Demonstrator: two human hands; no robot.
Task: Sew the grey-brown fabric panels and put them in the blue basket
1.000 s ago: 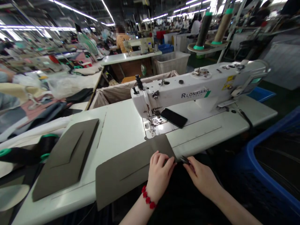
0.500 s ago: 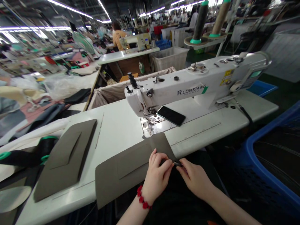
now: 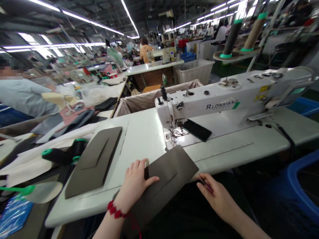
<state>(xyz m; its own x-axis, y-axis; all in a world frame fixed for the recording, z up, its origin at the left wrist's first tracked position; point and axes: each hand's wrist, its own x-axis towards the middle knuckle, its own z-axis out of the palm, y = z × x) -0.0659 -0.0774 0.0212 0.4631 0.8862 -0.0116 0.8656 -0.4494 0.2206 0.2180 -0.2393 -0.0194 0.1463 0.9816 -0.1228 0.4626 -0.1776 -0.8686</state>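
Observation:
A grey-brown fabric panel (image 3: pixel 171 169) with a slit-like pocket line lies over the table's front edge, its lower part hanging down in shadow. My left hand (image 3: pixel 136 182), with a red bracelet at the wrist, grips the panel's left edge, thumb on top; its fingertips are partly hidden. Beside the panel's right corner, my right hand (image 3: pixel 215 196) is closed around small purple-handled thread snips (image 3: pixel 208 188), mostly covered by the fingers. A white sewing machine (image 3: pixel 199 106) stands just beyond the panel. Left of my hands, a matching stack of panels (image 3: pixel 93 166) lies on the table.
A phone (image 3: pixel 198 130) rests by the machine's needle area. Black thread spools (image 3: pixel 61 156) and loose fabric lie at the left. A blue plastic basket (image 3: pixel 296 172) stands at the right. A person in a light blue shirt (image 3: pixel 25 94) is at the far left.
My left hand has moved left from the panel's right corner to its left edge. The panel has turned and slid partly off the table. My right hand is slightly apart from the corner.

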